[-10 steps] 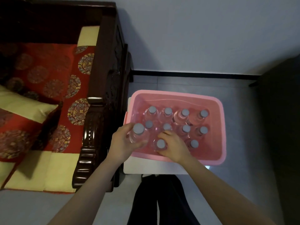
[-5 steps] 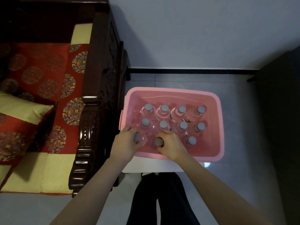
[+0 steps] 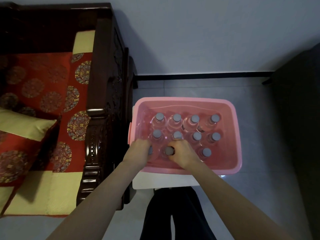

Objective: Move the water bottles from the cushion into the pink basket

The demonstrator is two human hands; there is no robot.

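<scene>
The left hand is curling round the corner bottle, its grey cap half hidden behind the fingertips. The right hand is gripping the neck of the neighbouring bottle, fingers wrapped closely round it with the cap showing between them. Both hands are reaching inside the pink basket, just past its near rim.

A second ago the left hand was holding its bottle high, with the cap well clear of the rim. Now that bottle is sitting low in the corner, just left of the right hand's fingers. The right hand has been staying on its bottle throughout, apparently steadying it while the other came down beside it.

Nine other bottles are standing upright beyond and to the right of the fingers, in two rows of four plus one alone at the near right. With these two, the near row is filling up.

The red patterned cushion, well to the left of the left hand, is showing no bottles in the visible part. By that, the loading is looking close to finished. Both hands seem about to release, though neither is loosening yet.
</scene>
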